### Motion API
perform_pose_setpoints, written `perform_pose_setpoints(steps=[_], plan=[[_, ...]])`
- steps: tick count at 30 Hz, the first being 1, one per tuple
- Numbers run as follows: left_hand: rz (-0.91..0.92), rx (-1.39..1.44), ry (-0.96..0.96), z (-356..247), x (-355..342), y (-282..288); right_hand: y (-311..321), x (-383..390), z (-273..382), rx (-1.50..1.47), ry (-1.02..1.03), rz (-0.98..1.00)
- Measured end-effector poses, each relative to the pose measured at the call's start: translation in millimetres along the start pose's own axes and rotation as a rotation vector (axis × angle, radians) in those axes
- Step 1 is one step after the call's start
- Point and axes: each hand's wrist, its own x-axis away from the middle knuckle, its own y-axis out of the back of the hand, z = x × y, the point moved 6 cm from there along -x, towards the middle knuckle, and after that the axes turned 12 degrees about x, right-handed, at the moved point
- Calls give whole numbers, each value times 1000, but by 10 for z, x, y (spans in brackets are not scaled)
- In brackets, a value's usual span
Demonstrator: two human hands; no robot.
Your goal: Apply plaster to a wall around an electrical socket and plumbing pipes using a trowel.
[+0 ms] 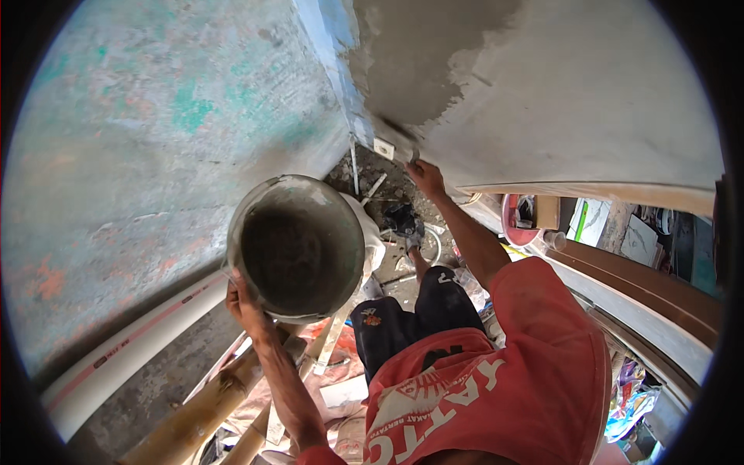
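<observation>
grey-coated bucket [341, 248], mouth toward camera; left hand [246, 304] at its near left edge, fingers clamped on rim. right hand [425, 178] beyond bucket, to its right, low by wall [558, 116]; fingers curled near small blurred grey piece [404, 153], cannot tell if clamped on it. white socket [384, 148] beyond bucket. white pipe [139, 341] left of bucket, bamboo pole [205, 403] nearer body than bucket.

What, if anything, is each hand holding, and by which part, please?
The left hand holds the grey bucket by its lower-left rim as pictured. What the right hand holds, if anything, cannot be told.
</observation>
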Motion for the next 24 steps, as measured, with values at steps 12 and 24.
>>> perform_pose_setpoints(steps=[12,24], plan=[[-60,30,43,-15,6,119,745,812,-328,130,52,-181],[12,-22,35,58,2,152,161,29,286,567,-29,159]])
